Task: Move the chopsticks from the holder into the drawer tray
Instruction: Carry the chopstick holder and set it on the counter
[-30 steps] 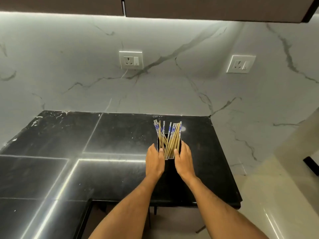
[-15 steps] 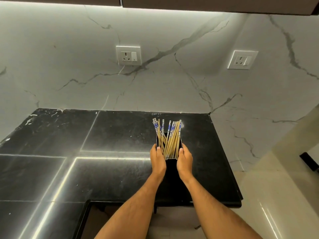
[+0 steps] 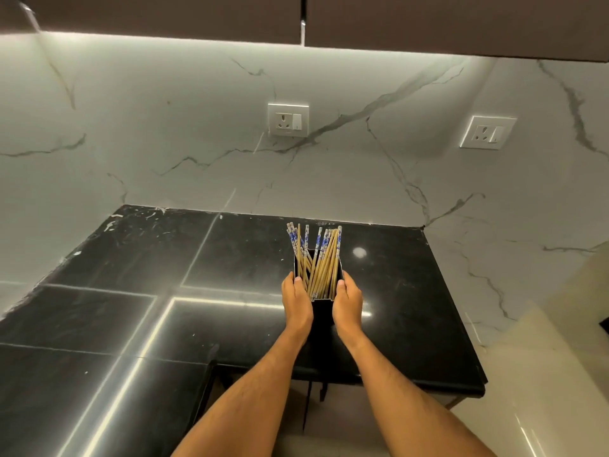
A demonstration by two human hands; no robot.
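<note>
A black square holder point(image 3: 322, 316) stands on the black countertop point(image 3: 131, 311), filled with several wooden chopsticks point(image 3: 318, 258) whose tops are blue and white. My left hand point(image 3: 296, 300) grips the holder's left side, thumb at the rim. My right hand point(image 3: 347, 301) grips its right side the same way. The chopsticks lean in mixed directions and stick out above the rim. No drawer tray is in view.
A white marble wall with two sockets point(image 3: 288, 119) point(image 3: 487, 131) rises behind the counter. Dark cabinets point(image 3: 428, 21) hang overhead. The counter's right edge point(image 3: 461, 324) drops to a pale floor. A dark opening point(image 3: 257, 390) shows under the front edge.
Both hands stay clamped on the holder's sides. The view has tilted up a little, and the thumbs now sit closer to the holder's rim.
</note>
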